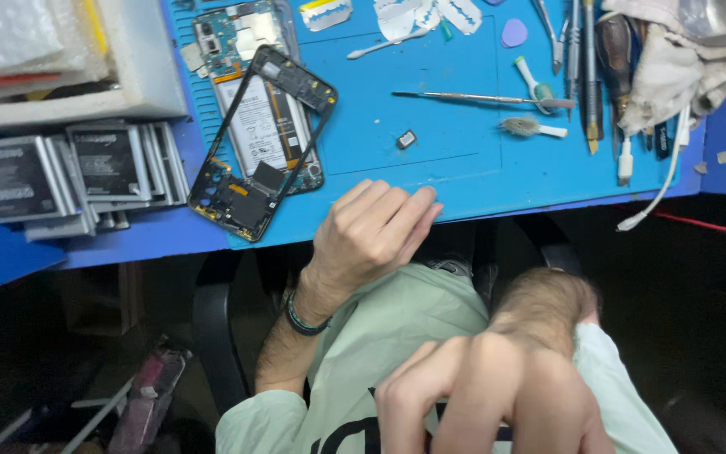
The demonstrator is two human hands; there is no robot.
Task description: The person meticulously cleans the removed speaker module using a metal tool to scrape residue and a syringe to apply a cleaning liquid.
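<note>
While the person sits at the counter [10, 252], the left hand [371, 235] rests at the near edge of the blue mat [430, 151], fingers curled loosely with the tips touching the mat; its grip is narrow and holds nothing. A dark band [302, 319] circles that wrist. The right hand [497, 395] is low and close to the camera, over the pale green shirt [397, 336], fingers bent downward and blurred; I cannot tell whether its grip holds anything. Just left of the left hand lies an opened phone [255, 118] with its battery and board showing, and a black frame [249, 193] lies tilted across it, its lower corner near the mat's edge. A small dark part [406, 139] sits alone on the mat, above the left hand and apart from it. Farther back lie a thin metal probe [472, 97], a small brush [531, 128], a purple pick [513, 34] and a row of screwdrivers [590, 76] beside a crumpled cloth [682, 59]. A white cable [657, 193] hangs over the mat's right edge. At the far left a stack of grey batteries [77, 172] sits on the counter, below a white tray [136, 76].
</note>
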